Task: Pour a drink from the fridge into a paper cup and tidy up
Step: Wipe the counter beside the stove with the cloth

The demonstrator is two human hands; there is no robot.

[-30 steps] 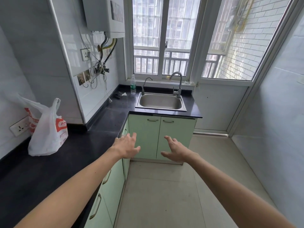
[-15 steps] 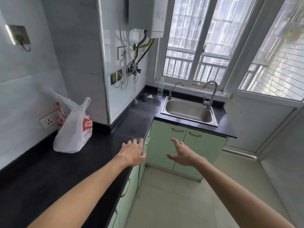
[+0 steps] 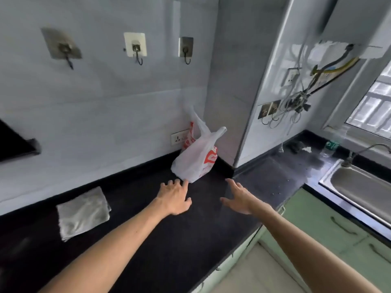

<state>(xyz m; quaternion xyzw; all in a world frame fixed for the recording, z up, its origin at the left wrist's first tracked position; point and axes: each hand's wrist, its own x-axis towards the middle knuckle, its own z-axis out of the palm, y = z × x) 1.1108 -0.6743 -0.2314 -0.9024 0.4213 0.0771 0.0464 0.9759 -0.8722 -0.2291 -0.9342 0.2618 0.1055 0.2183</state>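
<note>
Wall hooks: three stick-on metal hooks up at eleven to twelve o'clock, nothing hanging, out of play.
Grey cloth: folded grey rag lying flat on the black stone counter at nine o'clock, well apart from both hands; handy for the tidy-up, no hazard.
Left hand: fingers spread wide, holding nothing, fingertips right at the bottom edge of the bag; whether they touch it I cannot tell.
White plastic bag: thin white carrier bag with red print, slumped in the wall corner at twelve o'clock, handles sticking up. If the cups are in there, and I'm only guessing, a grab low on the body would likely drag the whole bag along the slick counter or tip it, rather than open it.
Right hand: also open wide, empty, palm turned inward at one o'clock, near the bag but clear of it.
Task things: no fridge, no drink, no paper cup in view; the job looks barely begun.
Clear bottle: small clear plastic bottle with a green label at two o'clock by the sink, blurred.
Steel sink: at three o'clock, with what looks like a damp patch on the counter before it; a paper cup set there could slide or go soggy.
</note>
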